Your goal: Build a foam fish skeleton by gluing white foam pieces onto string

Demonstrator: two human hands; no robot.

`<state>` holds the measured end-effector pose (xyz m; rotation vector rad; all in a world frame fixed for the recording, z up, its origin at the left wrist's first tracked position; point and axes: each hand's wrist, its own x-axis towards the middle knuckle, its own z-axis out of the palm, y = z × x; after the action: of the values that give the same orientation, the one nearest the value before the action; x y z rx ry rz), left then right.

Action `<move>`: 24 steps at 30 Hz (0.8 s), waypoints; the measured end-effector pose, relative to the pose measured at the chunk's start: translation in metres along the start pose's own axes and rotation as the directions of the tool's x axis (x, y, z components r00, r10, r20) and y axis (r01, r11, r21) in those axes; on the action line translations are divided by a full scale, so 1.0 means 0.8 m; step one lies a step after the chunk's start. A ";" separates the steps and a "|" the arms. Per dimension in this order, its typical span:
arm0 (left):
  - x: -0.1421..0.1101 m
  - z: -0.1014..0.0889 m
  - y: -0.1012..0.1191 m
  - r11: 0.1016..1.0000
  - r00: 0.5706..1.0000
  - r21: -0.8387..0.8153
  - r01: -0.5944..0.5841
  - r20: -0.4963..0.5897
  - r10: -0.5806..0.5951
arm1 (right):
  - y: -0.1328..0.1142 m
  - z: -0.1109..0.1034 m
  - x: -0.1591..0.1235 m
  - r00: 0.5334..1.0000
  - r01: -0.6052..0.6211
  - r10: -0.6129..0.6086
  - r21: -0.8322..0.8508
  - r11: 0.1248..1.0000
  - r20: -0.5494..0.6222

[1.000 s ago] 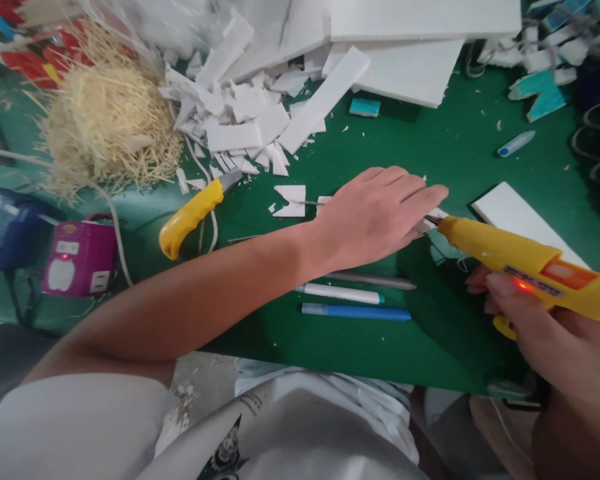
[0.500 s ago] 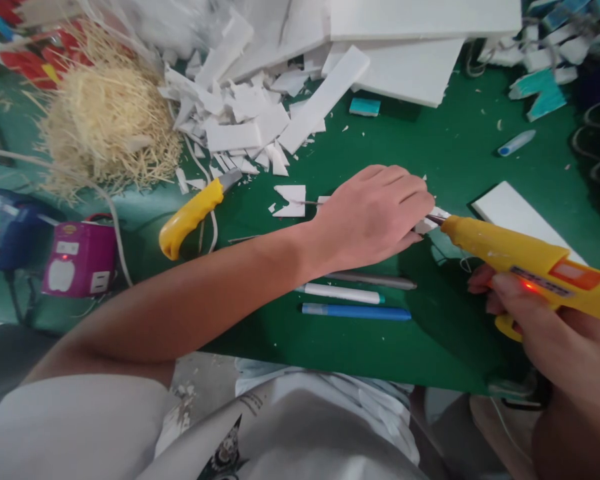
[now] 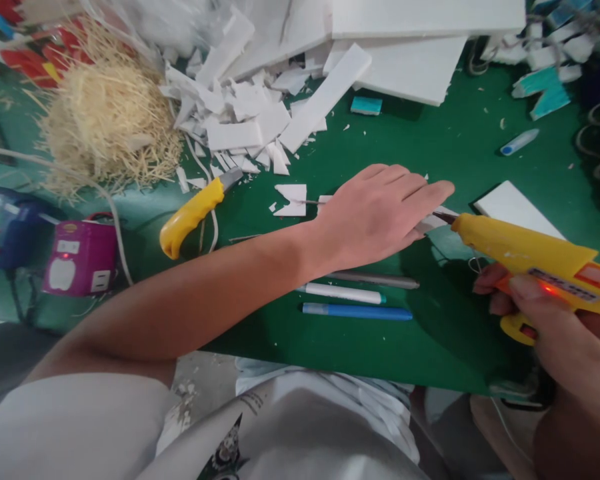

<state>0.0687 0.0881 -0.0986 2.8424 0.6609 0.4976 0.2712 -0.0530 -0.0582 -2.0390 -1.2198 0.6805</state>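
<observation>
My right hand [image 3: 560,327] grips a yellow hot glue gun [image 3: 525,250] with a lit red light on its side. The gun's nozzle touches or almost touches a small white foam piece [image 3: 437,219]. My left hand [image 3: 380,210] lies palm down over this piece, thumb and fingers around it, the index finger stretched past it. To the left of the hand, a thin dark stick [image 3: 313,202] runs from a notched white foam piece [image 3: 295,199] under my palm. What lies beneath the palm is hidden.
A yellow-handled cutter [image 3: 193,217] lies left of my forearm. Nearer me are a white marker [image 3: 345,292] and a blue pen [image 3: 357,311]. White foam scraps [image 3: 250,110], straw [image 3: 100,110] and a purple power adapter [image 3: 83,257] lie around the green table [image 3: 330,350].
The glue gun has shifted slightly to the right, with its nozzle further from my left fingers. My left index finger has straightened out to the right.
</observation>
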 end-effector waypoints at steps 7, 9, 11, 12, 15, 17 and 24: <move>-0.007 -0.008 0.000 0.999 0.999 0.022 0.033 0.000 -0.033 | 0.011 0.000 -0.006 0.997 -0.061 0.066 0.097 0.993 -0.049; -0.013 -0.010 -0.002 0.998 0.998 0.018 0.057 -0.004 -0.057 | 0.009 -0.001 -0.008 0.996 -0.066 0.072 0.118 0.991 -0.048; -0.018 -0.010 -0.005 0.997 0.997 0.008 0.076 -0.013 -0.076 | 0.005 -0.002 -0.010 0.996 -0.077 0.083 0.136 0.988 -0.038; -0.020 -0.010 -0.006 0.997 0.996 0.002 0.082 -0.016 -0.082 | 0.003 -0.002 -0.011 0.996 -0.082 0.087 0.142 0.987 -0.028; -0.022 -0.008 -0.009 0.997 0.997 -0.015 0.077 -0.012 -0.077 | 0.001 -0.001 -0.009 0.998 -0.062 0.060 0.141 0.988 0.016; -0.022 -0.007 -0.010 0.998 0.998 -0.025 0.064 -0.010 -0.064 | 0.003 0.000 -0.005 0.998 -0.026 0.018 0.121 0.992 0.063; -0.024 -0.015 -0.009 0.997 0.999 -0.062 0.043 -0.007 -0.043 | -0.009 0.011 0.003 0.998 0.009 -0.013 0.079 0.997 0.056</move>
<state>0.0450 0.0868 -0.0949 2.7635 0.6944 0.5140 0.2621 -0.0460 -0.0587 -1.9594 -1.2156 0.7733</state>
